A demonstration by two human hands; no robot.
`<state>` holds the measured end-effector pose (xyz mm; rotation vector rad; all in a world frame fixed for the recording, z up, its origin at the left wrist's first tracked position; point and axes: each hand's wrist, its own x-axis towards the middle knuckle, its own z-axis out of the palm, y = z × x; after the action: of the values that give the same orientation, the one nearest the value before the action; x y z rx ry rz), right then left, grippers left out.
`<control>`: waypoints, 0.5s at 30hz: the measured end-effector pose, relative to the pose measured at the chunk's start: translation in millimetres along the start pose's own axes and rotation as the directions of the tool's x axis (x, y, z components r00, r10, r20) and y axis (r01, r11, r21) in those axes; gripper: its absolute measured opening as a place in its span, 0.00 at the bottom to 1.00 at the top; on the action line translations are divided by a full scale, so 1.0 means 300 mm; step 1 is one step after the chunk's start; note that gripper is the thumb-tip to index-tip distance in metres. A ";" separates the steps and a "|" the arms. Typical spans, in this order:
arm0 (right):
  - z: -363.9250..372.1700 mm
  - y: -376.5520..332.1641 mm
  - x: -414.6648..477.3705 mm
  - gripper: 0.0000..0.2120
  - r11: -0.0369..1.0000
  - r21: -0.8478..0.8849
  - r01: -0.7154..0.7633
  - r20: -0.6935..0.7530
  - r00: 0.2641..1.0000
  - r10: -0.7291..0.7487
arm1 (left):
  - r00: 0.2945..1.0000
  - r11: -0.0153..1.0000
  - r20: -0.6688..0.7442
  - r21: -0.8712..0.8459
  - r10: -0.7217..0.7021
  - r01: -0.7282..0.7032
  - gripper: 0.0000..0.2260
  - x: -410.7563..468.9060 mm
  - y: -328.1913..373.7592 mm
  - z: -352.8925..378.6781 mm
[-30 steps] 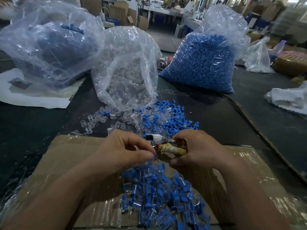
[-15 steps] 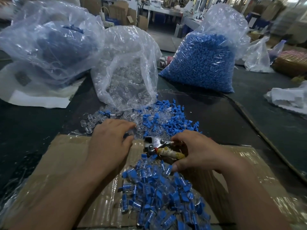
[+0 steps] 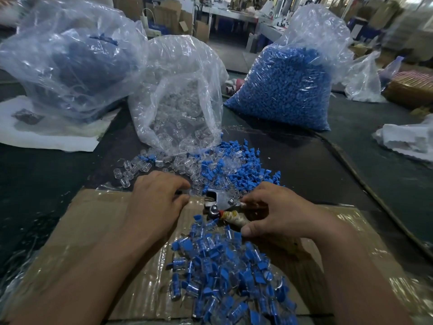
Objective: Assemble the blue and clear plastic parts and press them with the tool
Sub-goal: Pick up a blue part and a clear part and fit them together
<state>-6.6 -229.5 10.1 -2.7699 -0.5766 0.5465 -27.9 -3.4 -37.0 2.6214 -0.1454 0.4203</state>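
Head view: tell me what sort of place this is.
Probably a factory assembly bench: a bulk bag of blue parts, a bag of clear parts, a heap of assembled pieces on cardboard, cartons behind.

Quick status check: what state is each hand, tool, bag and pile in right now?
Left hand: fingers curled at the loose parts; grasp unclear.
Right hand: grips pressing tool.
Pressing tool: held by its handles.
Clear-parts bag: open, spilling.
Blue-parts bag: upright, full.
Assembled pieces: heaped on cardboard.
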 end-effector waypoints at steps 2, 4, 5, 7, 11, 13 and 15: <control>-0.003 0.000 -0.003 0.33 1.000 0.017 -0.001 0.007 1.000 0.000 | 1.000 0.999 -0.020 -0.033 -0.004 0.003 0.14 -0.003 0.002 0.000; -0.007 0.002 -0.005 0.28 0.998 0.067 -0.001 -0.038 0.999 0.003 | 0.998 0.996 -0.066 -0.092 -0.013 0.007 0.18 -0.006 0.002 -0.001; -0.006 0.006 -0.002 0.21 0.995 0.099 0.001 -0.100 0.995 0.009 | 0.995 0.992 -0.095 -0.129 -0.017 0.005 0.17 -0.008 0.005 -0.004; -0.007 0.017 0.008 0.07 0.990 0.141 -0.004 -0.272 0.961 0.043 | 0.989 0.984 -0.143 -0.180 -0.022 -0.004 0.11 -0.013 0.018 -0.016; 0.000 0.049 0.038 0.04 0.968 0.247 -0.050 -0.505 0.846 0.173 | 0.987 0.966 -0.156 -0.257 -0.022 -0.019 0.09 -0.028 0.041 -0.031; 0.011 0.055 0.058 0.06 0.965 0.255 -0.061 -0.544 0.816 0.195 | 0.990 0.948 -0.137 -0.317 -0.030 -0.015 0.10 -0.034 0.051 -0.035; 0.024 0.052 0.080 0.09 0.971 0.233 -0.060 -0.550 0.815 0.182 | 0.992 0.922 -0.115 -0.386 -0.049 0.000 0.10 -0.038 0.058 -0.040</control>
<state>15.9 -231.8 -8.8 -2.5840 -0.1868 -0.2060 -45.0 -12.7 -23.0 2.2007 -0.1388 0.4881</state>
